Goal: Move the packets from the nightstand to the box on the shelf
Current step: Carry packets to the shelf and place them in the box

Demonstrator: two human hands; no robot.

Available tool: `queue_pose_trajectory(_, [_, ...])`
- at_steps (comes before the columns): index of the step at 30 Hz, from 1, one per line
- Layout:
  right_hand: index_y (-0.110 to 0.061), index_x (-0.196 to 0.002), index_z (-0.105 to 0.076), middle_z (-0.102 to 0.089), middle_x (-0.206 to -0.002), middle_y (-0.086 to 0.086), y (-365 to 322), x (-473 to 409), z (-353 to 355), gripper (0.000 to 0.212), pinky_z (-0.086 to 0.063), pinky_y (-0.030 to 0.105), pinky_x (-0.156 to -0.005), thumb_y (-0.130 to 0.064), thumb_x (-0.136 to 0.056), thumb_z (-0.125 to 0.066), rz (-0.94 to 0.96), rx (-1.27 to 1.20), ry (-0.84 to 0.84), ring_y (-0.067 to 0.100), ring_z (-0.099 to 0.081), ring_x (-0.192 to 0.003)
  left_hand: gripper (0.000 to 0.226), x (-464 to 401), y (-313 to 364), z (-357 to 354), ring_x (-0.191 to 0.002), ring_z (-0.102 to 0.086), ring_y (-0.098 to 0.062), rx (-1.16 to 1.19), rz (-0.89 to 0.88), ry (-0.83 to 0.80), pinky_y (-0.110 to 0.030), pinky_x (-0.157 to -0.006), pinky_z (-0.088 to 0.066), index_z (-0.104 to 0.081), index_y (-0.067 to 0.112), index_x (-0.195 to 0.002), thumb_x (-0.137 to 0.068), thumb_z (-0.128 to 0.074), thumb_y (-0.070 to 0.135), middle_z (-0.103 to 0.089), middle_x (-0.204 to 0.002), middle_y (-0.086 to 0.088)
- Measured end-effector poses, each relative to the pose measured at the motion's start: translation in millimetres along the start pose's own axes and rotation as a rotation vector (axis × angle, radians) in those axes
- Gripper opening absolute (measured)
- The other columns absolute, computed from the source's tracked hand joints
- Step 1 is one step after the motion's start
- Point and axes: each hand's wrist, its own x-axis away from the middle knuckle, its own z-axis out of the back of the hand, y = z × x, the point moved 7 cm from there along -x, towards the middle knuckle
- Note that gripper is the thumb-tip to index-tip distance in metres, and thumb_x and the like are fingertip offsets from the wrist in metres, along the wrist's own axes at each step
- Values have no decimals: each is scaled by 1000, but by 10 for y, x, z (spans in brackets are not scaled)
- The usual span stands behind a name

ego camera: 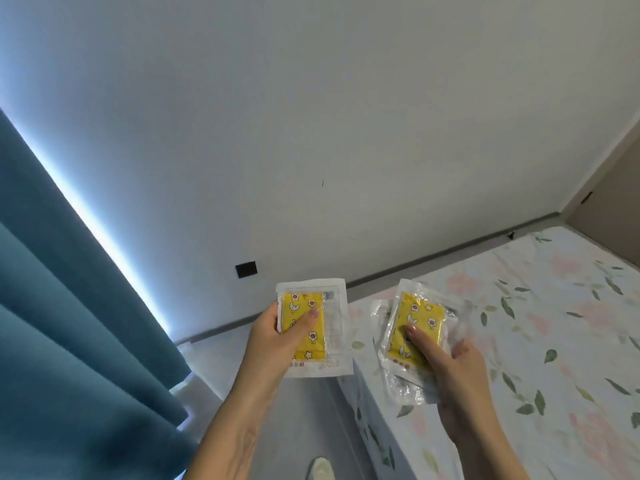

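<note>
The person stood near the corner of the bed (540, 341), both arms raised in front of them, a packet in each hand. The left hand (273, 344) was closed on a clear-edged packet (313, 327) with a yellow insert printed with moons, stars and flowers; the thumb lay across its front and the other fingers were behind it, out of sight. That packet was held nearly upright, in the air above the grey floor (304, 417) beside the bed.

The right hand (453, 379) gripped a second packet (414, 337) of the same kind, tilted a little to the right, its wrapper crumpled and glossy. The thumb pressed on the yellow part, the fingers wrapped round the far edge. It may have been more than one packet bunched together; the crinkled plastic made that hard to tell. It hung over the edge of the floral sheet.

The two packets were near each other but apart. A teal curtain (69, 306) hung at the left, and a dark wall socket (246, 269) sat low on the white wall (311, 116) behind.
</note>
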Motion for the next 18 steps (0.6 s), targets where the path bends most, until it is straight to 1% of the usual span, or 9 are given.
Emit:
queue_pose_trajectory(2, [0, -99, -69, -76, -83, 14, -198, -380, -148, 21, -59, 29, -53, -7, -80, -74, 15, 19, -7, 25, -74, -67, 12, -353, 191, -97, -71, -71, -1, 10, -8, -25, -14, -51, -51, -66, 30, -98, -86, -68, 28, -74, -83, 17])
queue_pose_trajectory(6, [-4, -99, -69, -76, -87, 14, -491, -1041, -390, 19, -58, 30, -53, -8, -80, -73, 22, 3, 4, 25, -75, -70, 13, -1039, 505, -184, -74, -71, -2, -4, -14, -33, -15, -55, -52, -67, 31, -99, -87, -68, 27, -74, -85, 18])
queue_pose_trajectory(11, [-6, -102, -69, -76, -89, 14, -583, -1744, -648, 26, -58, 32, -52, -11, -78, -73, -4, -43, 36, 26, -75, -71, 12, -1834, 758, -283, -73, -72, -3, -17, -12, -34, -14, -52, -51, -68, 29, -97, -86, -68, 26, -75, -86, 13])
queue_pose_trajectory(15, [-7, -104, -70, -77, -90, 11, -608, -2329, -874, 25, -58, 31, -54, -12, -80, -74, 12, -57, 105, 23, -75, -73, 12, -2582, 933, -313, -76, -73, -8, -50, -11, -61, -23, -61, -56, -68, 29, -98, -86, -69, 28, -76, -90, 10])
queue_pose_trajectory(16, [-7, -105, -70, -77, -90, 10, -617, -2483, -941, 26, -59, 31, -55, -13, -80, -74, 13, -58, 120, 23, -75, -74, 13, -2783, 981, -323, -76, -73, -8, -59, -18, -71, -23, -61, -56, -68, 30, -98, -86, -69, 29, -76, -90, 9])
queue_pose_trajectory(18, [-8, -105, -69, -77, -88, 8, -646, -2822, -1109, 26, -60, 31, -56, -14, -80, -74, 21, -60, 144, 23, -75, -74, 12, -3209, 1082, -359, -75, -73, -7, -63, -32, -102, -18, -56, -54, -68, 30, -97, -86, -69, 28, -75, -88, 11])
